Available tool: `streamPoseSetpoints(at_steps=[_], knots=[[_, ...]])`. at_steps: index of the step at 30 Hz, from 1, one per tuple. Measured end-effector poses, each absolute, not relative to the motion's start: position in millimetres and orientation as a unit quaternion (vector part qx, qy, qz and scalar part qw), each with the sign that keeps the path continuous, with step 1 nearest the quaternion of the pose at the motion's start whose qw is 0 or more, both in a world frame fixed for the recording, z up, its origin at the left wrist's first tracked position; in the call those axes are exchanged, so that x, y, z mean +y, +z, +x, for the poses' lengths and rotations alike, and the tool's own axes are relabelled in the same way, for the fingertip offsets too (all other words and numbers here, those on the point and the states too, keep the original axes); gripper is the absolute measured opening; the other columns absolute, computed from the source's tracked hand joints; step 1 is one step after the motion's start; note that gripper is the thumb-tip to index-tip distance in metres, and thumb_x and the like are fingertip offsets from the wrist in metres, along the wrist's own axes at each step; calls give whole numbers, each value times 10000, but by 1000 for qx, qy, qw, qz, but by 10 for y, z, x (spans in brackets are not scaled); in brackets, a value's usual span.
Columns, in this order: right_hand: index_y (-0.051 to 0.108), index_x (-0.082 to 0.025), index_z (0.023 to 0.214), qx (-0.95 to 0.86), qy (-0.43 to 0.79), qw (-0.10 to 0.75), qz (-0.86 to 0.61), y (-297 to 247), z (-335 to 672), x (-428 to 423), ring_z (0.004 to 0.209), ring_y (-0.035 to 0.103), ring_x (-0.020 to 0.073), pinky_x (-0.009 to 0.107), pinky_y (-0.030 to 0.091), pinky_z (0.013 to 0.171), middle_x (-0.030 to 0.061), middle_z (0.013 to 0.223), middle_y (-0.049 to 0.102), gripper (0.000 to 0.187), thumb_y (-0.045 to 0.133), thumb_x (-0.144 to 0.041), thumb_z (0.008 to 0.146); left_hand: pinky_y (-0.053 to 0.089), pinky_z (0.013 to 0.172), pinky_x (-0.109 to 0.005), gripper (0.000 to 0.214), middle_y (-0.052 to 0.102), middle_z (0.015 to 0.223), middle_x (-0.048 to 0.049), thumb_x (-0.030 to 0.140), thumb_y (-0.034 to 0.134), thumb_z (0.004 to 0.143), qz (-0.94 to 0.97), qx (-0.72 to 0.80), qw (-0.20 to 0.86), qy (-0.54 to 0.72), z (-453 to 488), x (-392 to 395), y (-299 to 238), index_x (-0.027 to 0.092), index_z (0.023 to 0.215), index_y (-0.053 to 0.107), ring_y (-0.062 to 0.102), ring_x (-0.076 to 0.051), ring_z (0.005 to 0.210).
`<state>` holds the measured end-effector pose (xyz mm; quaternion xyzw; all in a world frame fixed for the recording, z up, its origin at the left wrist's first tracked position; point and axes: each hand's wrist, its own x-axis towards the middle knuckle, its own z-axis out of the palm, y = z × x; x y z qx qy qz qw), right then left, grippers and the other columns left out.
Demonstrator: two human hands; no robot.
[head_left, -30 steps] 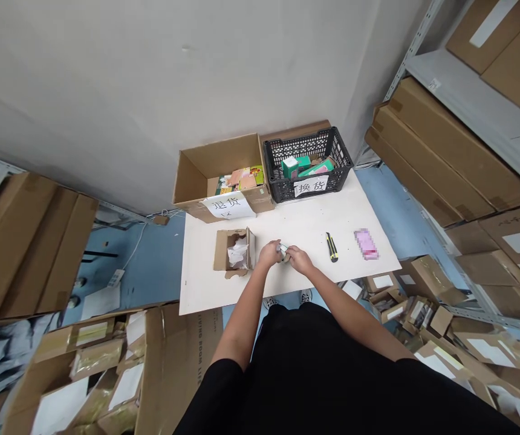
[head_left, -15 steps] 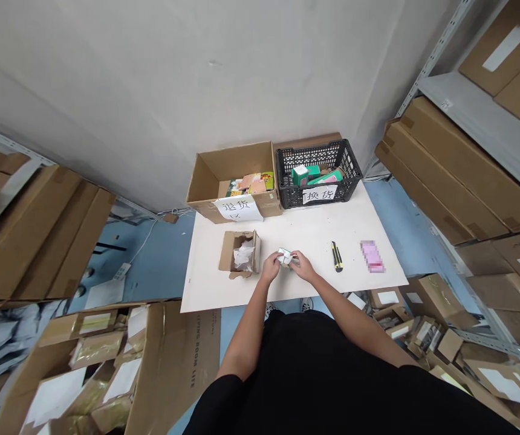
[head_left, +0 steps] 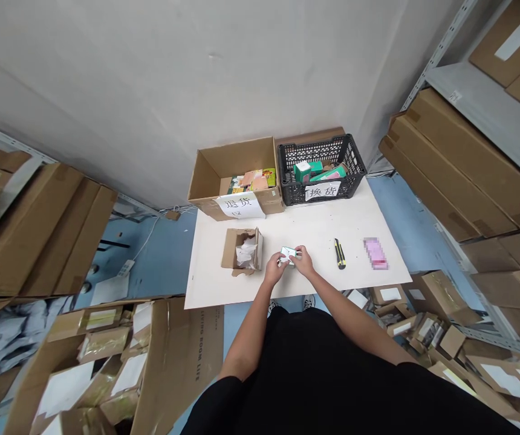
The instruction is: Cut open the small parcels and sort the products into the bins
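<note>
Obs: small white box [head_left: 288,254] over the worktop [head_left: 224,284], near front edge. Left hand [head_left: 273,270] & right hand [head_left: 305,263] both closed on its ends. Prob. light, thin card (crushable); grip by edges, gently.

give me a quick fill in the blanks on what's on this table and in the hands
1. The small box held by the left hand and the right hand is ____ in colour.
2. The utility knife lies on the table to the ____ of the right hand.
3. The crate at the table's far edge is ____.
4. The open carton lies nearest the ____ hand.
Missing words: white; right; black; left.
</note>
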<state>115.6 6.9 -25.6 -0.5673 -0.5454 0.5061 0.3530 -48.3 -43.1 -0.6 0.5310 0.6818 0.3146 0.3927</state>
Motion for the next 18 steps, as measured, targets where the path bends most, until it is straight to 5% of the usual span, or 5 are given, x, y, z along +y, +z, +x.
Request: streamPoseSetpoints(at_steps=[7, 18], knots=[[528, -277, 993, -545, 489, 352, -583, -299, 1104, 104, 873, 697, 235, 386, 573, 815, 10, 1013, 694, 352, 652, -358, 674, 567, 934, -352, 410, 691, 1314, -111, 288, 697, 886, 514, 692, 384, 331, -427, -475, -138, 224, 1284, 624, 682, -201, 1058], [532, -269, 923, -456, 535, 344, -622, -365, 1051, 165, 824, 685, 215, 324, 560, 765, 0, 956, 685, 434, 788, -395, 597, 566, 936, -375, 479, 723, 1262, -71, 280, 752, 828, 491, 717, 353, 347, -359, -456, -241, 262, 1292, 638, 695, -228, 1034]])
